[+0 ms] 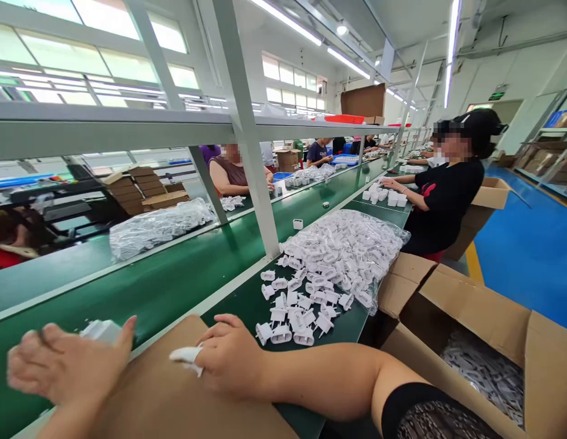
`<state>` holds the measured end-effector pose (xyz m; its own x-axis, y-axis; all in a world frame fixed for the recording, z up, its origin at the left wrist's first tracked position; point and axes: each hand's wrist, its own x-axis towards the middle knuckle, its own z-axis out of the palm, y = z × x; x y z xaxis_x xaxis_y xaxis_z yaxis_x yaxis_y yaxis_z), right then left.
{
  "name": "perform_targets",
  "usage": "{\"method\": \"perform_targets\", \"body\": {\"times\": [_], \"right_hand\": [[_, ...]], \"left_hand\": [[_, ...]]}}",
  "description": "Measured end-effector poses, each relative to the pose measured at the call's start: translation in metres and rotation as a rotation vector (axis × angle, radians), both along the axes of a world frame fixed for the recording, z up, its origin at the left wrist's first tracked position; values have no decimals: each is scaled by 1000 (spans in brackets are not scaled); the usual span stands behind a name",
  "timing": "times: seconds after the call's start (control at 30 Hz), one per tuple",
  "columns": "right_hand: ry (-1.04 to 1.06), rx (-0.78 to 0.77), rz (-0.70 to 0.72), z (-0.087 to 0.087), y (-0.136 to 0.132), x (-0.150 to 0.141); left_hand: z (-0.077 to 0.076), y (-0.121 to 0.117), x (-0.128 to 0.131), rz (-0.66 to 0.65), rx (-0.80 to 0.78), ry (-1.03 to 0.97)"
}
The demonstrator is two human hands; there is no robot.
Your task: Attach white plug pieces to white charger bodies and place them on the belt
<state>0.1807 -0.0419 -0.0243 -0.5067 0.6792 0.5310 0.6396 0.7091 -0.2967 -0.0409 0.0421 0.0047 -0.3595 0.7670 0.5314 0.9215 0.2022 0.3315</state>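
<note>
My left hand (pixel 66 366) reaches over the green conveyor belt, thumb and fingers spread and slightly blurred. Just beyond it shows a white plastic block (pixel 102 330), partly hidden by the hand; it looks to lie on the belt. My right hand (pixel 231 356) is closed, pinching a white plastic plug piece (pixel 186 356) above a sheet of brown cardboard (pixel 150 396). Past the right hand, several loose white plug housings with pins (pixel 292 311) lie on the dark green bench. They spill from a clear plastic bag (pixel 352 244) full of the same parts.
A metal shelf post (pixel 247 128) rises between belt and bench. One white piece (pixel 297 224) rides on the belt (pixel 228 244). At my right stands an open carton (pixel 475 317) holding white parts. A co-worker (pixel 452 183) sits farther along; others work across the belt.
</note>
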Motion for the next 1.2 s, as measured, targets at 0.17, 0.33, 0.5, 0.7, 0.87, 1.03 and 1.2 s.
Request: {"method": "perform_targets", "body": {"times": [0.17,0.33,0.5,0.7,0.87,1.03,1.2], "right_hand": [[110,15,-37,4,4,3],[16,-11,-74,20,-5,13],[-37,87,-199,25,-42,84],[364,50,-1107,-24,-94,206],[479,-12,-1187,-37,-106,253],[598,-111,-1171,-3,-85,274],[727,-123,-1130,51,-49,292]], "left_hand": [[-17,-30,32,-365,63,-74],[-60,-47,38,-595,16,-141],[-70,-47,33,-600,-60,-223],[-66,-46,39,-620,-38,-285],[-66,-46,35,-650,-72,-302],[-62,-49,34,-638,-106,-355],[-61,-52,36,-625,-84,-330]]}}
